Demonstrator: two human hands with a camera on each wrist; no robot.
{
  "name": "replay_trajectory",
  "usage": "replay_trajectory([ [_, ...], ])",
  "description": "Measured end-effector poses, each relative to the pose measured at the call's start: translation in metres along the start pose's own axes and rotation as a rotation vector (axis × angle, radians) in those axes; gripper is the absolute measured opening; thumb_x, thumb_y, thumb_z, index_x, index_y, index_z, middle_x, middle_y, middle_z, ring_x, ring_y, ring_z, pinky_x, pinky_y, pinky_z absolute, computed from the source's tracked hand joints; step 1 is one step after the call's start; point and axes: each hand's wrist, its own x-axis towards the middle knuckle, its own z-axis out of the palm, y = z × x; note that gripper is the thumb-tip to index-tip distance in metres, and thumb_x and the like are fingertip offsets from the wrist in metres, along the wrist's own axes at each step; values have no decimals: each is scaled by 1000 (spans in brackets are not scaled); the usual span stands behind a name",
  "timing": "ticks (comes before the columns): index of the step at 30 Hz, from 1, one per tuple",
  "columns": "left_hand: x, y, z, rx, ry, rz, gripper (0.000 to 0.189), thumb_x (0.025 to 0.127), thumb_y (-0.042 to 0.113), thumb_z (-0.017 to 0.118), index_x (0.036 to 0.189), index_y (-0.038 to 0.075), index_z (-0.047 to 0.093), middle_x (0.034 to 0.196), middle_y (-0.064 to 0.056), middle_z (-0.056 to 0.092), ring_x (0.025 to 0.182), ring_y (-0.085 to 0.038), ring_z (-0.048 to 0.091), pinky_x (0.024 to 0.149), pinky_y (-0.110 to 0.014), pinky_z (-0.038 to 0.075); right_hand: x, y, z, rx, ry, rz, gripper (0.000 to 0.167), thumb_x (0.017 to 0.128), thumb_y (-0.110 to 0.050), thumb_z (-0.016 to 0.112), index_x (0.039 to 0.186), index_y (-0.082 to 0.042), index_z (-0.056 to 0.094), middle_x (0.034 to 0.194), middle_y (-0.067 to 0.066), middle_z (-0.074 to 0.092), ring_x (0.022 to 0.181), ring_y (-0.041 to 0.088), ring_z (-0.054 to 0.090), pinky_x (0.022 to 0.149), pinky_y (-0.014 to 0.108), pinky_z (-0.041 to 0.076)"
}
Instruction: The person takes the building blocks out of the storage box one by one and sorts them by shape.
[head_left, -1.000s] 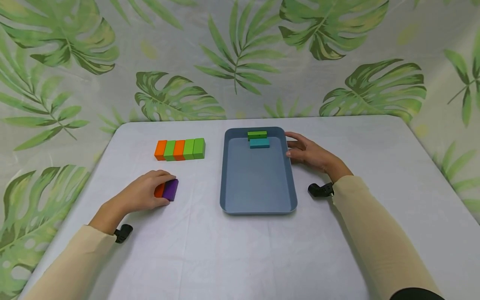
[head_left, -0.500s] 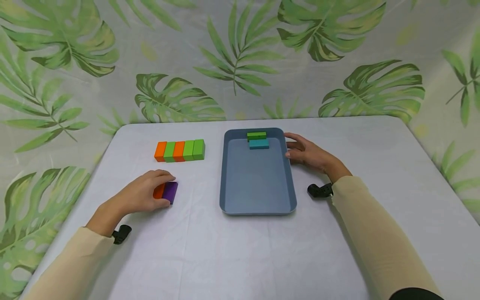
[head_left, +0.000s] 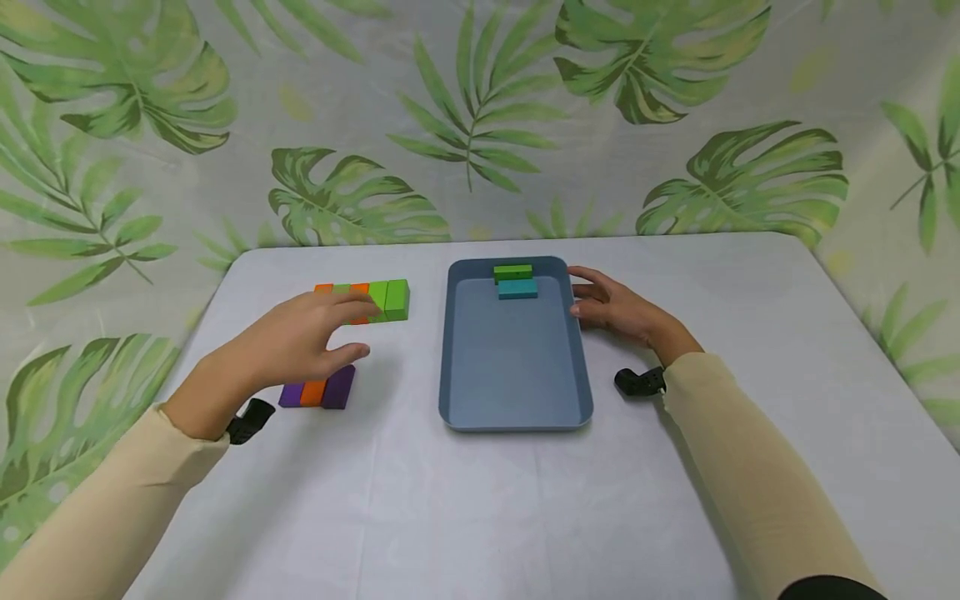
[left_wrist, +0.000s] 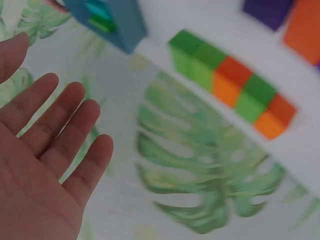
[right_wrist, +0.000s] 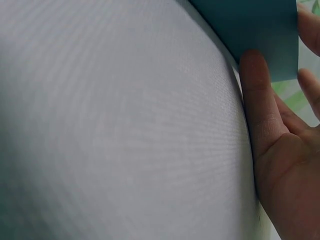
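My left hand (head_left: 300, 337) is raised over the left side of the table, its fingers spread and nothing held. Below it lies a short row of blocks: a purple block (head_left: 340, 388), an orange block (head_left: 313, 393) and another purple block (head_left: 291, 395). Its fingers overlap a longer row of green and orange blocks (head_left: 397, 300) in the head view. My right hand (head_left: 618, 310) touches the right side of a blue-grey tray (head_left: 517, 367) near its far corner; in the right wrist view the thumb (right_wrist: 256, 75) lies against the tray wall.
Inside the tray's far end sit a green block (head_left: 513, 272) and a teal block (head_left: 517, 289). A white cloth covers the table (head_left: 480, 517). Behind it hangs a leaf-patterned backdrop (head_left: 480, 100).
The left hand has let go of the short purple-and-orange row and lifted up and away toward the longer row. My right hand stays at the tray.
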Motion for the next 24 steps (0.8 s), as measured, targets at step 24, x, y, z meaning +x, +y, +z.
replay_trajectory([
  [24,159,48,15,192,-136,141,35,93,13,62,127,11,66,131,-9,63,120,-27,59,97,-43,53,0,1,1,-13,-5,-10,79,100,-17,58,161,-22,8,165,19,19,147,40,34,118,58,32],
])
